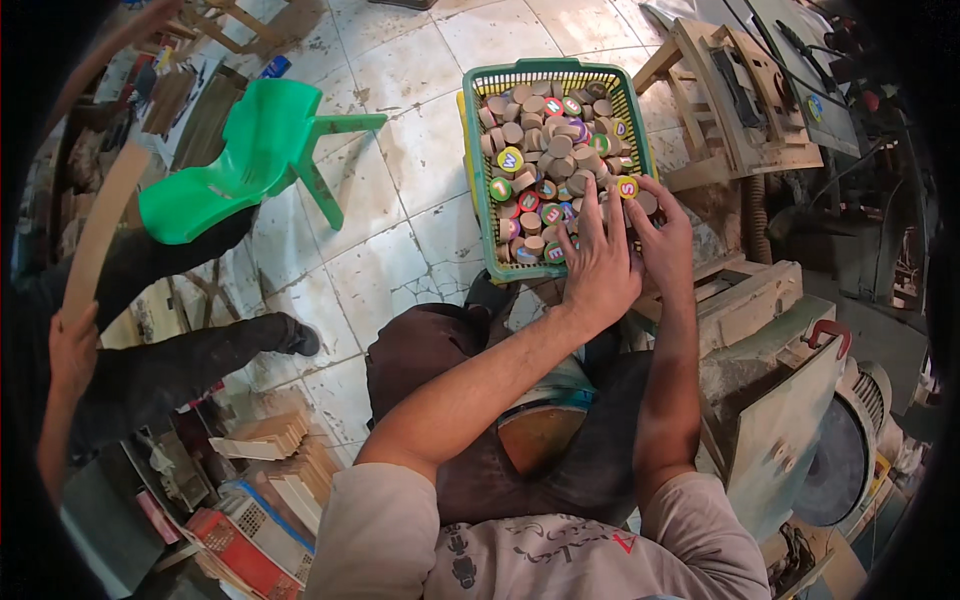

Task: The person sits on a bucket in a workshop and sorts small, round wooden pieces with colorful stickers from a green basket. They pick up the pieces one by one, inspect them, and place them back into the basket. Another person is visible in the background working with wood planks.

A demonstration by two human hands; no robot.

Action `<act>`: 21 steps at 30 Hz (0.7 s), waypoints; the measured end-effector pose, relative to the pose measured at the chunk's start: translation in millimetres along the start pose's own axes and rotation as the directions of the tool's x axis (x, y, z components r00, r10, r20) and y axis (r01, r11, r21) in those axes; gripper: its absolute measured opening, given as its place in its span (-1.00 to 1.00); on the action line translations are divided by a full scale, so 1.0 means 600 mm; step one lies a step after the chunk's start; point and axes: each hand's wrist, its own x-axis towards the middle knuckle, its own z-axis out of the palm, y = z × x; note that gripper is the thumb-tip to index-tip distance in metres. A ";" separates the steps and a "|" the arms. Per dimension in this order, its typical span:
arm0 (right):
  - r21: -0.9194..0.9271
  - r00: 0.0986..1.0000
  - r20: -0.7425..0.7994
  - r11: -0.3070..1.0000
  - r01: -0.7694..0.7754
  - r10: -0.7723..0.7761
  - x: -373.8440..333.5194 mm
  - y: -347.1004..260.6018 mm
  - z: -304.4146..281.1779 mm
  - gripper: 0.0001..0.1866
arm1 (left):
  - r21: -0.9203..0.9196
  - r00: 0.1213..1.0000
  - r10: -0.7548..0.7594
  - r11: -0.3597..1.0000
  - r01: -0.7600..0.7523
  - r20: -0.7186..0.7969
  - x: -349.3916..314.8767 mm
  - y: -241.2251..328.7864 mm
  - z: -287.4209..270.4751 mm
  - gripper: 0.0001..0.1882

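A green plastic basket (648, 130) with yellow slatted walls stands in front of me, heaped with small round wooden discs (560, 147). Many show plain brown wood; others have red, green, purple or yellow painted faces. My left hand (603, 262) reaches over the basket's near right part, its fingers stretched out and apart above the discs. Beside it my right hand (666, 240) is closed in a pinch, with a yellow-faced wooden disc (628, 187) at its fingertips. The left fingertips come close to that disc; whether they touch it I cannot tell.
A green plastic chair (245, 160) lies tipped over at the left. Close by, another person's hand (75, 350) grips a long wooden strip (105, 225). To my right are a wooden stand (745, 100) and a disc sander (830, 460). Wood pieces (270, 437) lie at lower left.
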 end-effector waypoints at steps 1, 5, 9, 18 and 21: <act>0.006 1.000 -0.001 1.000 -0.009 0.009 0.000 -0.002 0.000 -0.66 | 0.004 1.000 0.007 1.000 -0.007 -0.004 -0.001 0.000 0.001 -0.09; 0.021 0.999 0.016 0.999 -0.031 0.030 0.000 -0.005 0.001 -0.66 | 0.032 0.999 0.046 0.998 -0.046 -0.021 -0.005 0.000 0.007 -0.06; -0.008 0.999 0.019 0.999 -0.048 0.048 -0.004 -0.021 0.000 -0.67 | 0.063 0.998 0.066 0.996 -0.066 -0.002 -0.011 0.003 0.004 -0.04; 0.046 0.999 -0.025 0.998 0.043 -0.042 -0.001 -0.007 0.012 -0.73 | 0.015 0.996 0.075 0.997 -0.074 -0.038 0.006 -0.017 -0.009 -0.25; 0.193 0.999 0.006 0.980 -0.049 0.049 0.000 -0.008 0.011 -0.76 | 0.021 0.993 0.107 0.994 -0.106 -0.050 0.019 -0.034 -0.012 -0.35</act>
